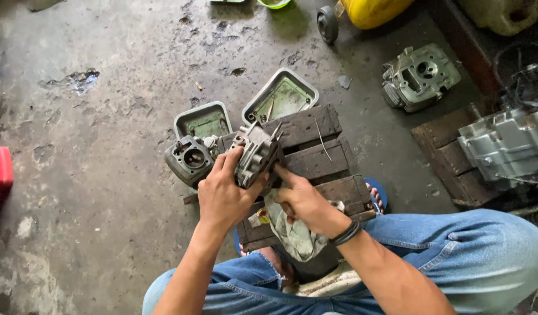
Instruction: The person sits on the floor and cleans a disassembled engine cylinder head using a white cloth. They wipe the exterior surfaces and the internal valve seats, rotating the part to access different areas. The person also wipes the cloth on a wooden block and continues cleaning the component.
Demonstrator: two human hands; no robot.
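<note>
My left hand [222,195] has its grip clamped around a grey cast-metal engine part [256,153], held up over the wooden block [315,154] on the floor; it looks heavy, rigid and probably greasy, so I judge its blocky body a safer hold than its thin protruding studs. My right hand [307,204] clutches a dirty rag [292,233], forefinger stretched out to touch the part's lower edge. Both forearms reach forward over my knees, wrists bent slightly inward.

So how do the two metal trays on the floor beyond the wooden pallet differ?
The nearer tray is smaller and sits beside the engine cylinder; the farther tray is larger, tilted, with its near corner tucked behind the pallet. Both are rounded rectangles, grey-rimmed, with greenish grimy insides.
</note>
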